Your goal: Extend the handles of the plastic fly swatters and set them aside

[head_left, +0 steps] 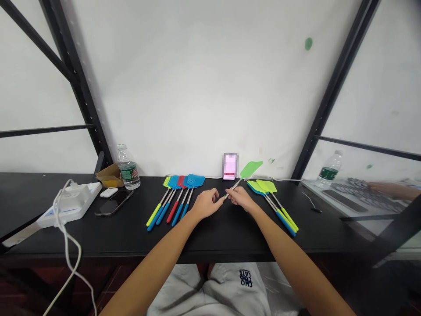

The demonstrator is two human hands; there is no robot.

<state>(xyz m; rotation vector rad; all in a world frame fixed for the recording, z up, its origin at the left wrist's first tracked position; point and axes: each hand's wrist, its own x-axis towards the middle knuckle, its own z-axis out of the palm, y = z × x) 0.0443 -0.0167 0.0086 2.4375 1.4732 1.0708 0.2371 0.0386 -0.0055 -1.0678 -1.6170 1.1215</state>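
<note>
A green fly swatter (251, 169) is held at a slant over the middle of the table, its head up and to the right. My left hand (207, 203) is closed around its lower end, which is mostly hidden by the fingers. Farther up, my right hand (242, 197) pinches the thin metal shaft. To the left lie several swatters with blue, red and yellow-green heads, among them a blue fly swatter (195, 181) and a red-handled one (172, 212). Beside my right forearm rest a few more, including a yellow-green fly swatter (267, 186).
A phone on a stand (230, 166) stands against the wall. On the left are a water bottle (127, 169), a dark phone (114, 203), a white case (108, 192), a cardboard box (110, 176) and a power strip (70, 206) with cables. A co-worker's hand (390, 188) shows far right.
</note>
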